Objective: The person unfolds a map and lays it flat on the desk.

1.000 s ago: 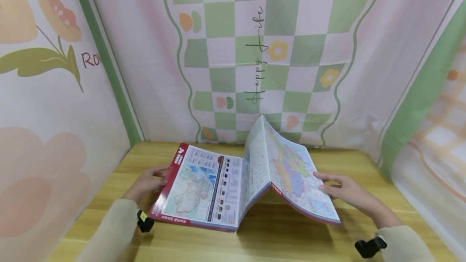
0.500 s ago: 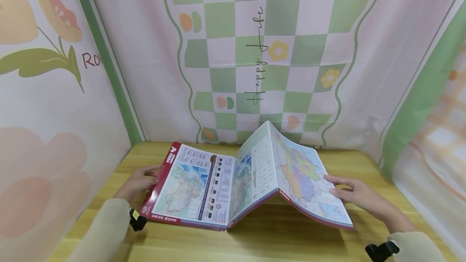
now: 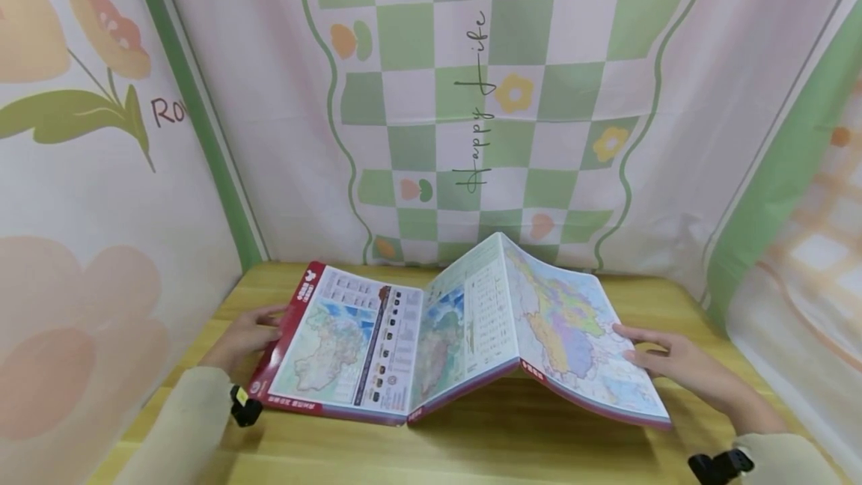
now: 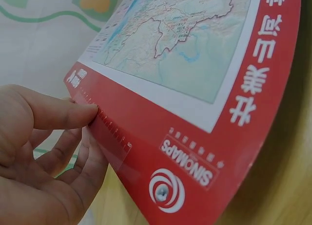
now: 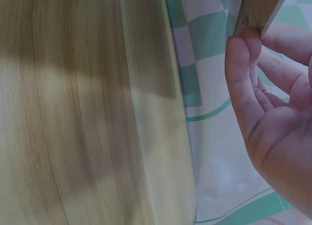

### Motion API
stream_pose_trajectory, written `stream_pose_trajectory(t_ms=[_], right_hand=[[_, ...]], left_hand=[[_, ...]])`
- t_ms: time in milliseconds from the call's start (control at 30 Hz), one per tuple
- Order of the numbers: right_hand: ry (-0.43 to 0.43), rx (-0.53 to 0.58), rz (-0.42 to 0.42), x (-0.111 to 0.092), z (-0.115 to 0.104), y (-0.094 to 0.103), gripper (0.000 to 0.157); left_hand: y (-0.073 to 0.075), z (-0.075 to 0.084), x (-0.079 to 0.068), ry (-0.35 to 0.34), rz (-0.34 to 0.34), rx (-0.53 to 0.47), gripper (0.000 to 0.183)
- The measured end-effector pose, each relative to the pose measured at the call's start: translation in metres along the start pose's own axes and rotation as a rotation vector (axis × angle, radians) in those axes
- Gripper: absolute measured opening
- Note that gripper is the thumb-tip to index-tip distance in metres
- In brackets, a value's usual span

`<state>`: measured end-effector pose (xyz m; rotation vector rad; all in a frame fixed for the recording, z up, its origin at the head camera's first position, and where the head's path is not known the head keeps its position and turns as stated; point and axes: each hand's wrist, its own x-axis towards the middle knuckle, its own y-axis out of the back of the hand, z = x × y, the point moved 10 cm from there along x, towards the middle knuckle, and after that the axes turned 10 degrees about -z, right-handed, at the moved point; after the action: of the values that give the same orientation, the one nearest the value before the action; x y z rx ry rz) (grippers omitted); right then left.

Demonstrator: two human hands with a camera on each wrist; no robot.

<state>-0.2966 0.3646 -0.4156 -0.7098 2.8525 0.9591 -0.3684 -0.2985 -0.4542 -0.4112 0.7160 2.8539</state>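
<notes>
A folding map [image 3: 328, 354] with printed panels and a red border stands partly unfolded in the head view. Its left panel lies low, while two panels to the right rise to a peaked fold. At the left border my left hand [image 3: 245, 337] holds the edge; the left wrist view shows the thumb on top of the red margin [image 4: 105, 118] and fingers beneath. My right hand [image 3: 683, 365] pinches the right edge between thumb and fingers. Only a narrow edge of the map [image 5: 258, 10] shows in the right wrist view, above the fingertips.
The map is on a wood-grain table [image 3: 485, 447], whose far edge meets a checkered curtain [image 3: 465, 96]. Flower-printed fabric [image 3: 101, 193] hangs on the left, and more fabric [image 3: 801, 245] on the right. Small black devices [image 3: 720, 466] sit at both wrists.
Both hands have moved apart, the left to the left and the right to the right. The map has spread wider, and its peaked fold has sunk and shifted right.
</notes>
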Motion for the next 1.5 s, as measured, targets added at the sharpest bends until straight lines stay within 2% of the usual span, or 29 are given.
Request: stream_pose_trajectory(t_ms=[233,667,867,1033,1167,1300,1500], right_hand=[[-0.040,-0.004,0.024,-0.005,0.005,0.005,0.059],[-0.014,-0.042,0.053,-0.014,0.023,0.015,0.056],[-0.024,-0.088,0.040,-0.016,0.032,0.018,0.056],[-0.053,-0.125,0.035,-0.019,0.040,0.018,0.058],[-0.063,-0.181,0.071,-0.020,0.044,0.022,0.057],[-0.045,-0.194,0.082,-0.017,0.048,0.021,0.056],[0.000,-0.213,0.072,-0.010,0.051,0.016,0.052]], left_hand=[[0.007,-0.001,-0.005,-0.006,-0.005,0.044,0.058],[0.016,-0.010,-0.009,0.060,0.047,-0.027,0.057],[0.023,-0.020,-0.006,0.102,0.106,-0.057,0.055],[0.027,-0.023,-0.005,0.085,0.139,-0.092,0.056],[0.029,-0.027,-0.003,0.075,0.154,-0.114,0.057],[0.030,-0.031,0.002,0.070,0.170,-0.104,0.055],[0.028,-0.041,0.010,0.110,0.196,-0.077,0.050]])
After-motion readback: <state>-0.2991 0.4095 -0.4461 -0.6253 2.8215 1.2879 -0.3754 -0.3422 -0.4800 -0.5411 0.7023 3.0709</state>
